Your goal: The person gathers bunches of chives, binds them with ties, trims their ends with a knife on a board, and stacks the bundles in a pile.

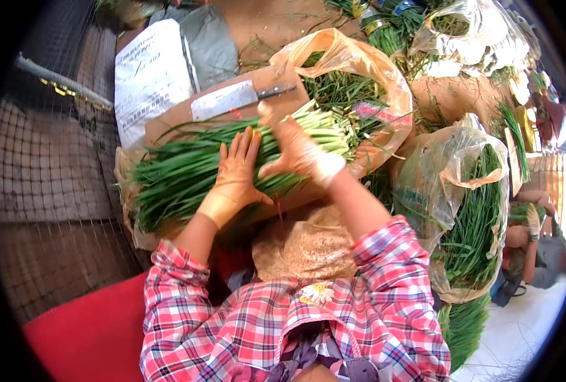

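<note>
A large bunch of garlic chives (pixel 187 169) lies in front of me, green leaves to the left and pale stem ends to the right. My left hand (pixel 233 172), in a thin translucent glove, rests flat on the leaves with its fingers spread. Just to its right, my right hand (pixel 296 148), also gloved, is over the paler part with fingers stretched and thumb apart; whether it presses on the stems I cannot tell. Behind the bunch is a cardboard piece (pixel 168 121) with a white label (pixel 222 100) and a flat metal strip (pixel 276 91).
An orange plastic bag (pixel 394 83) of loose greens stands behind right. Another clear bag (pixel 423 172) of chives is at my right. A white printed sack (pixel 149 76) lies back left, beside wire mesh (pixel 41 165). Another person's arm (pixel 530 258) shows at far right.
</note>
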### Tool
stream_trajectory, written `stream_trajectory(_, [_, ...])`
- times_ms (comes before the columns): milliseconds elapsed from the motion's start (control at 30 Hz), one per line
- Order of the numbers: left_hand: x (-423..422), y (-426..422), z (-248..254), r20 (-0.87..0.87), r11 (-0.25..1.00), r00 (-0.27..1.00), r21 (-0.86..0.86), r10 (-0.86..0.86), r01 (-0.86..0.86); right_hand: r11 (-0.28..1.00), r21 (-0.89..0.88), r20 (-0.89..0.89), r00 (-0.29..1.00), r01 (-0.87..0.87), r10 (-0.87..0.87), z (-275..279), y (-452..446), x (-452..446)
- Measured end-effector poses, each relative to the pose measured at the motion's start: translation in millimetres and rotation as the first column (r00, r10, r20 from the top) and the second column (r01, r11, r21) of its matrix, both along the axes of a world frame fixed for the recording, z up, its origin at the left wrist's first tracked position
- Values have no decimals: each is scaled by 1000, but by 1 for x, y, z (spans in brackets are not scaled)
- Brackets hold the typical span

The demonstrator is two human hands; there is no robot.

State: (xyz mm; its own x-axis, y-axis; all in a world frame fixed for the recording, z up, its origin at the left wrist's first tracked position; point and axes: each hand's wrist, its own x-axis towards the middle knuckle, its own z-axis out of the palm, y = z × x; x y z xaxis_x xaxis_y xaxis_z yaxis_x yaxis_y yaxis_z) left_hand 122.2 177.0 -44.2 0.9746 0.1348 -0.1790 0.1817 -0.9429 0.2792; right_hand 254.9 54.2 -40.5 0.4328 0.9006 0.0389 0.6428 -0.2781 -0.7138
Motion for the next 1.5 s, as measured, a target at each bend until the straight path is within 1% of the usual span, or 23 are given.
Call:
stream_trajectory(33, [-1,2,-1,21,1000,1000,-5,-6,6,975,206,-240,970,88,-37,5,-12,5])
stream_trajectory(100, [1,3,-4,28,999,999,32,-16,15,993,69,40,995,90,-93,35,-42,9])
stream_trajectory(133, [0,2,-7,31,999,999,51,-17,15,998,54,-96,995,23,-18,29,-59,0])
stream_trajectory(167, [-1,3,-8,38,999,999,50,-18,17,993,-64,-247,965,-104,86,22,-77,-11])
stream_trajectory(200, [-1,3,-10,41,999,999,52,-10,8,907,-327,-133,963,-265,234,31,-79,-24])
stream_trajectory(233, [1,3,-11,49,998,999,57,-3,1,735,-576,-57,915,-358,401,39,-78,-36])
stream_trajectory(300, [4,5,-10,36,998,999,71,-2,0,673,-654,127,827,-345,547,8,-73,-61])
stream_trajectory(367, [5,8,-10,28,997,1000,71,-8,6,782,-547,278,817,-298,505,-18,-61,-75])
stream_trajectory(467, [6,11,-8,32,998,999,64,-16,14,733,-625,262,812,-270,522,-54,-46,-80])
stream_trajectory(567, [8,14,-8,55,998,998,55,-18,15,779,-596,360,802,-195,476,-54,-53,-71])
stream_trajectory(667, [10,17,-8,62,1000,998,18,-14,13,858,-494,247,923,-142,295,-42,-76,-49])
stream_trajectory(800, [8,18,-9,80,1000,997,9,-16,15,873,-479,226,949,-90,222,-35,-76,-42])
stream_trajectory(867, [10,18,-11,104,1000,994,22,-15,12,985,-6,114,978,-174,174,-43,-71,-48])
stream_trajectory(900, [10,18,-12,111,1000,994,30,-11,8,995,-53,-201,977,-80,68,-36,-68,-54])
stream_trajectory(967, [11,18,-12,86,999,996,37,-10,7,988,-149,-527,849,-43,-42,-45,-61,-53])
stream_trajectory(1100, [11,18,-10,105,1000,994,16,-4,2,959,-283,-388,917,-28,-88,-37,-65,-35])
stream_trajectory(1167, [12,20,-9,80,999,997,27,-20,17,952,-305,-403,906,-3,-126,-44,-82,-22])
stream_trajectory(1300, [12,18,-5,24,999,1000,35,-10,10,958,-282,-335,941,-60,-40,-43,-104,-13])
stream_trajectory(1333, [12,18,-5,41,999,999,32,-7,5,978,-195,-332,943,-76,7,-43,-105,-19])
stream_trajectory(1367, [11,17,-5,57,1000,998,28,-5,3,978,-196,-333,943,-75,6,-44,-104,-25])
stream_trajectory(1433, [10,14,-6,59,1000,998,19,6,-7,995,-86,-716,692,52,-98,-37,-91,-38])
stream_trajectory(1467, [9,12,-10,67,999,998,27,22,-24,944,-169,-886,376,282,-271,-23,-83,-47])
stream_trajectory(1500, [8,10,-11,73,998,997,35,40,-42,945,-169,-887,374,280,-270,-17,-76,-49])
